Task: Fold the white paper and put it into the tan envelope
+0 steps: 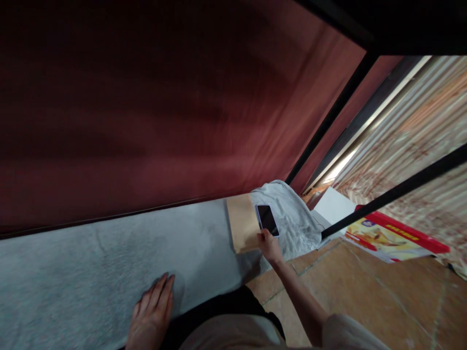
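Note:
My left hand (153, 307) lies flat on the grey plush cover (109, 257), fingers stretched out and holding nothing. My right hand (270, 247) is closed at the right edge of a flat tan rectangular piece (241, 224), which looks like card or a large envelope. The same hand overlaps the lower left corner of a dark-screened smartphone (268, 219) with a pale edge. Its fingertips are hidden, so I cannot tell whether they grip the phone, the tan piece or nothing. The phone lies beside the tan piece on the wrinkled end of the cover.
A dark red fabric wall (164, 146) runs behind the covered surface. Black frame bars (332, 116) slope at the right. Beyond them, a printed red and yellow box (394, 236) rests on brown floor tiles (350, 287), near a patterned curtain (419, 141).

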